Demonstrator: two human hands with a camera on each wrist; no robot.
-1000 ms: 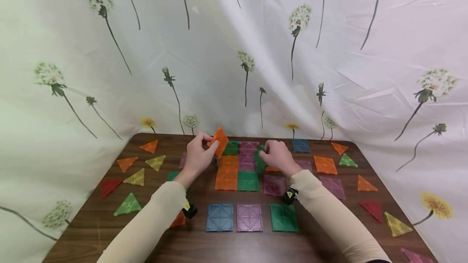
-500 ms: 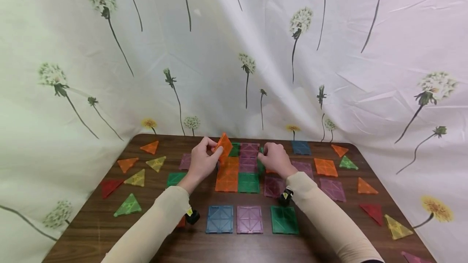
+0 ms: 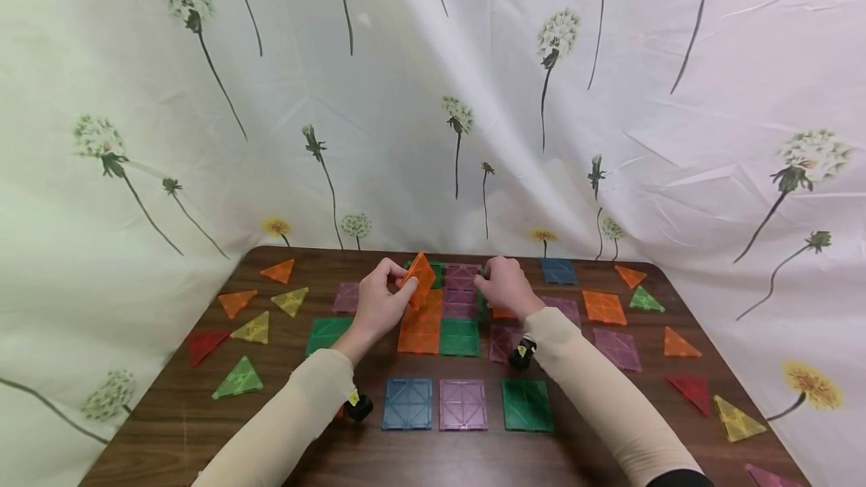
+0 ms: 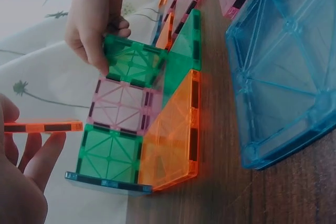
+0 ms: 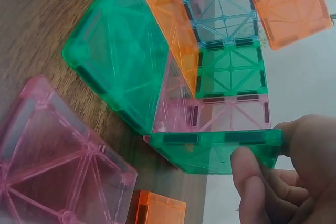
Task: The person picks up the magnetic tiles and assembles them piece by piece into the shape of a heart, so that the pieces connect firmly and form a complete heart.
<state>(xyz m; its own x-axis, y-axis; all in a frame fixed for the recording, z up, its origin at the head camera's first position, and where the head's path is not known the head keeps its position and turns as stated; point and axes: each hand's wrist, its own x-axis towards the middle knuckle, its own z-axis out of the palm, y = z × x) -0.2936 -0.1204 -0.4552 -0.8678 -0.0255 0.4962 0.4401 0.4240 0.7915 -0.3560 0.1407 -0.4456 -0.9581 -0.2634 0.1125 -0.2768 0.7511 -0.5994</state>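
Observation:
A patch of joined square magnetic tiles (image 3: pixel 440 325) in orange, green and pink lies mid-table. My left hand (image 3: pixel 404 285) pinches an orange square tile (image 3: pixel 420 278), tilted on edge above the patch's left side; the left wrist view shows that orange tile (image 4: pixel 44 127) edge-on. My right hand (image 3: pixel 483 285) grips a green square tile (image 5: pixel 220 148) standing upright at the patch's right edge. The green tile (image 4: pixel 134 66) appears in the left wrist view too, joined to a pink tile (image 4: pixel 121 103).
Blue (image 3: pixel 407 403), pink (image 3: pixel 463 403) and green (image 3: pixel 526 404) squares form a front row. Loose triangles lie at the left (image 3: pixel 250 329) and right (image 3: pixel 679 343), with more squares (image 3: pixel 602 307) on the right. A dandelion-print curtain (image 3: pixel 433 96) closes the back and sides.
My left hand has carried the orange tile right and down, closer to the patch. My right hand has shifted slightly back and left with the green tile.

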